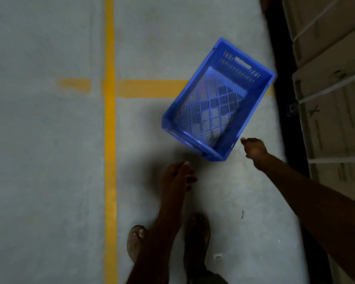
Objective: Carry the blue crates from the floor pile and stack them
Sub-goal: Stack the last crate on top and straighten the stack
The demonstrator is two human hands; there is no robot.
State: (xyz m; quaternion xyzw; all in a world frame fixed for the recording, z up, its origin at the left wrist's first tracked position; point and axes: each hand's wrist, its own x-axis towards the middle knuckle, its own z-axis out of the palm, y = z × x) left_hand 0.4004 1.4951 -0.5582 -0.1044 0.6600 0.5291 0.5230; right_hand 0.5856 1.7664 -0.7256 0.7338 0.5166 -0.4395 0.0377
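As neither's gripping yet, both hands, left hand & right hand, reach empty w/ fingers apart toward the blue crate on the floor, prob. to lift it.

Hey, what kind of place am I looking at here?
Probably a warehouse or storeroom. The concrete floor carries painted yellow lines, strapped cardboard cartons are stacked along the right edge, and a perforated blue crate sits in front of the person's open hands.
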